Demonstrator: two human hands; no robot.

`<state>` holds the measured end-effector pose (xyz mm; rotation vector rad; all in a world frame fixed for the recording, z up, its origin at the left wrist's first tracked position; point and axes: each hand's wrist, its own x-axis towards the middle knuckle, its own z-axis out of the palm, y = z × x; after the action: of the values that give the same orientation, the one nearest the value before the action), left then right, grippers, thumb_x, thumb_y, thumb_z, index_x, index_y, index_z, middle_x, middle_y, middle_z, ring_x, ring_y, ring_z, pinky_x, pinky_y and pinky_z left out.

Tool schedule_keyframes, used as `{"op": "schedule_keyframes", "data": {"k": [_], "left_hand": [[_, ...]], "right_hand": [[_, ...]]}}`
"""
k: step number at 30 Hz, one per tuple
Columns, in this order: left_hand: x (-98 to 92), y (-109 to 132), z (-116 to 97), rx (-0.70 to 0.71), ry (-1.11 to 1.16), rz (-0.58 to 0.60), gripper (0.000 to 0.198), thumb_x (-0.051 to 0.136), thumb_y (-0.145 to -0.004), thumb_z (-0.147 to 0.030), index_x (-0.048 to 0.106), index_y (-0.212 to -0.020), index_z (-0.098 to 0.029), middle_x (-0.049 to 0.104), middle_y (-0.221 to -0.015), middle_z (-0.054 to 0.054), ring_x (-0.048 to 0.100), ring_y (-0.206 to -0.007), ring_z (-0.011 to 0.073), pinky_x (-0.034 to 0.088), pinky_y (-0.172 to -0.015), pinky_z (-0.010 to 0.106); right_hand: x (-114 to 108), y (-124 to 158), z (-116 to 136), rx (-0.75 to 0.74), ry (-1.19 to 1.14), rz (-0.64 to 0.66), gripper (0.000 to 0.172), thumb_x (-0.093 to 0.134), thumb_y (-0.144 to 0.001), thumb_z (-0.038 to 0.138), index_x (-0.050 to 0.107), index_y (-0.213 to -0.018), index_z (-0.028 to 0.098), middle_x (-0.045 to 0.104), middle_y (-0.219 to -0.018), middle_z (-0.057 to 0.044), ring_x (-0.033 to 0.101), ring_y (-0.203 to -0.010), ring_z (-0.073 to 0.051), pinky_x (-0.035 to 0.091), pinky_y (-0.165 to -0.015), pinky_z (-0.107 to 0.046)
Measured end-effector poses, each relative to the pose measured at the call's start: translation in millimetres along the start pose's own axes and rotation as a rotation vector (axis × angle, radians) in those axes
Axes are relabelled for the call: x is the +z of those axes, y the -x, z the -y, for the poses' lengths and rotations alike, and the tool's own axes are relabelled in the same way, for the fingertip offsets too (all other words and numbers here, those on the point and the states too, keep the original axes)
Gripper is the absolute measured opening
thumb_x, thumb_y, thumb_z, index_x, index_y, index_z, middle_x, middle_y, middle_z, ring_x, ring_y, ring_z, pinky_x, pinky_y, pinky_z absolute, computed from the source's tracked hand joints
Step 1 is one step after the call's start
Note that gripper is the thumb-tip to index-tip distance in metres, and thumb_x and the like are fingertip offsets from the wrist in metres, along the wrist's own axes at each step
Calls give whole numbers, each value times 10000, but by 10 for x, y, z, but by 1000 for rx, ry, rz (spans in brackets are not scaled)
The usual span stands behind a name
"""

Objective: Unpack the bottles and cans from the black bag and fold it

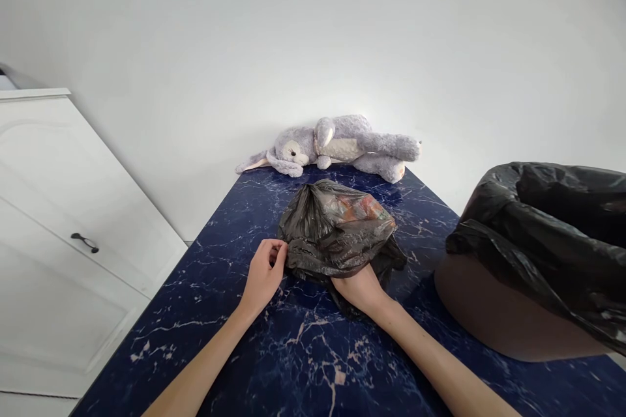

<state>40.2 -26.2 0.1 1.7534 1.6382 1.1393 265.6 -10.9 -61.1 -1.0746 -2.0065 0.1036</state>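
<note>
A black plastic bag (pixel 323 241) lies bunched on the blue marbled table (pixel 303 365) in front of me. Something with orange and reddish patches shows through its thin film at the upper right. My left hand (pixel 267 270) is at the bag's left edge, thumb and fingers pinched together on the plastic. My right hand (pixel 360 288) reaches under the front fold of the bag. Its fingers are hidden by the plastic, so their grip does not show.
A brown bin (pixel 499 313) lined with a black bag (pixel 528 228) stands at the right. A grey plush rabbit (pixel 342 143) lies on its side at the table's far end by the wall. A white cabinet (pixel 73 208) with a dark handle is on the left.
</note>
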Motion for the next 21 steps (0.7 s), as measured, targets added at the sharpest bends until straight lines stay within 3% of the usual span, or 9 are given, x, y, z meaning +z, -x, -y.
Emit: {"op": "schedule_keyframes", "data": {"k": [9, 21], "left_hand": [[8, -23, 57, 16, -5, 14, 336, 518, -1007, -529, 666, -1040, -229, 642, -1048, 100, 659, -876, 234, 523, -695, 334], [15, -37, 129, 33, 18, 31, 291, 576, -971, -485, 624, -1069, -216, 628, -1006, 86, 621, -752, 187, 529, -651, 320]], "right_hand": [[19, 17, -28, -12, 31, 37, 487, 429, -1036, 195, 613, -1482, 126, 643, -1484, -176, 567, -1423, -364, 461, -1204, -559], [-19, 6, -10, -2, 30, 44, 452, 460, -996, 179, 676, -1393, 155, 705, -1401, -144, 640, -1326, -361, 519, -1150, -526]]}}
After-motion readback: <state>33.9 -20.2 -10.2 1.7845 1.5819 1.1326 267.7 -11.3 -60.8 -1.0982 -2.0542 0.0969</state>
